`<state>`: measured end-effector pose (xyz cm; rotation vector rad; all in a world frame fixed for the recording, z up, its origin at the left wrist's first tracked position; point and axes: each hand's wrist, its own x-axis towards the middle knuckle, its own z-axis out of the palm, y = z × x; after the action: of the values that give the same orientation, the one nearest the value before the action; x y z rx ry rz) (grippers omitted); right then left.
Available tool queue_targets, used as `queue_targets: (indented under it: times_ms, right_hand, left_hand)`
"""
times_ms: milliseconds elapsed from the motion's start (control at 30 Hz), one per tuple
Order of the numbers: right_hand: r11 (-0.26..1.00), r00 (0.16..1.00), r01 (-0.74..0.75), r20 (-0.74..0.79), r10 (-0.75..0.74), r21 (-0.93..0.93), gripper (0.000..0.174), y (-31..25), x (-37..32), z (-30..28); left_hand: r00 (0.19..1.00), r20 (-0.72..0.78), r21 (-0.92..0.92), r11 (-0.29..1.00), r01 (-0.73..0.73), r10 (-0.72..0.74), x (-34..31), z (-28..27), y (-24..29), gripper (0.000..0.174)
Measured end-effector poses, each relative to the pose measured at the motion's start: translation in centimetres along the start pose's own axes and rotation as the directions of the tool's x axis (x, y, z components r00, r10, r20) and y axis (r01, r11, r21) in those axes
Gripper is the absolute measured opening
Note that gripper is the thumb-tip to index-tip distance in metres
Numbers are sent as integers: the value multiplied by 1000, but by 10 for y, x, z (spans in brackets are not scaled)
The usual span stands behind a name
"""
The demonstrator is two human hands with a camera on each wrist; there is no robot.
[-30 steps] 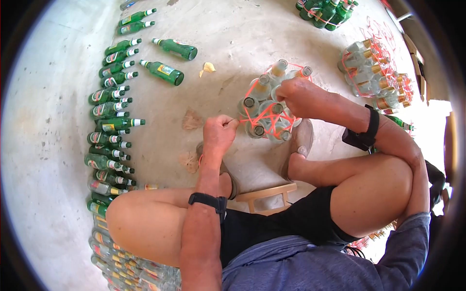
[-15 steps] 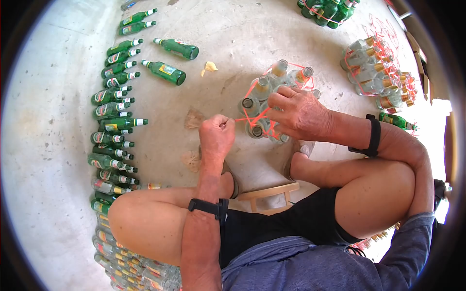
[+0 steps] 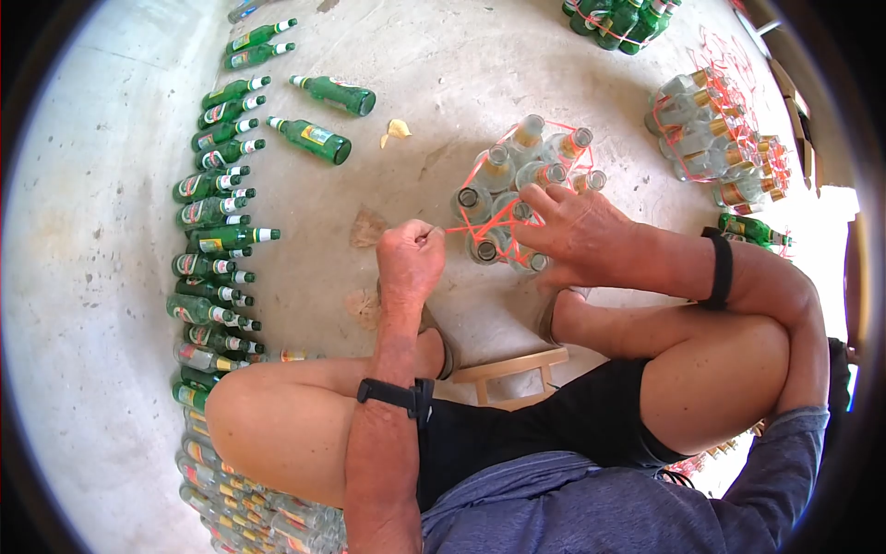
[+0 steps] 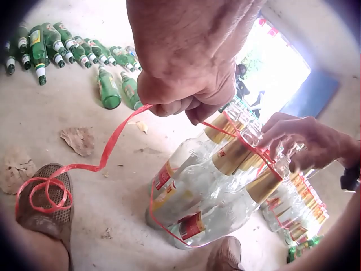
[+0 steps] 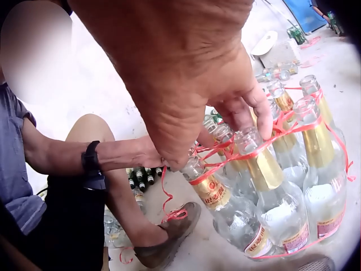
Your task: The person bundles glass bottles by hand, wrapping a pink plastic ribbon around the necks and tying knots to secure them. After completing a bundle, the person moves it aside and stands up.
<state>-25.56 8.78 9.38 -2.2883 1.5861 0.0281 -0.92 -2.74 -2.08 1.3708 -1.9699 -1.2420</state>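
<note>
A bundle of clear glass bottles [image 3: 495, 172] with gold necks stands on the floor, red plastic ribbon [image 4: 107, 148] wound round its bodies and necks. My left hand [image 3: 412, 262], fingers curled, grips the ribbon beside the bundle; one stretch runs taut to the necks, and a loose tail hangs down in the left wrist view. My right hand [image 3: 580, 231] is over the near right bottle necks [image 5: 264, 164], fingers spread and bent among the ribbon strands. Whether its fingertips pinch a strand is hard to see.
Green bottles [image 3: 216, 238] lie in a long row at the left, two more [image 3: 314, 137] nearer the bundle. Tied clear bottles [image 3: 692, 129] stand at the right, tied green ones [image 3: 620, 22] at the back. A wooden stool [image 3: 506, 369] and shoes are close by.
My right hand has moved from the far necks toward the near right ones, its fingers spreading. My left hand keeps hold of the ribbon, having shifted slightly left.
</note>
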Motion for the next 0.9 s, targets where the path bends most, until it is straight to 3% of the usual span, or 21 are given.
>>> queue_targets:
  times_ms: [300, 467, 667, 900]
  right_hand:
    - [998, 997, -43, -56, 45, 48, 51, 10, -3, 42]
    - [1000, 998, -15, -59, 16, 7, 50, 14, 3, 35]
    - [996, 990, 83, -113, -80, 19, 45, 27, 2, 32]
    - [977, 977, 213, -24, -213, 21, 34, 57, -4, 4]
  left_hand:
    - [999, -1, 11, 999, -41, 41, 0, 2, -2, 14]
    - [996, 50, -33, 997, 71, -70, -4, -5, 3, 15]
    - [991, 86, -63, 993, 104, -98, -8, -3, -1, 15]
    - [967, 220, -118, 980, 158, -130, -26, 5, 22, 17]
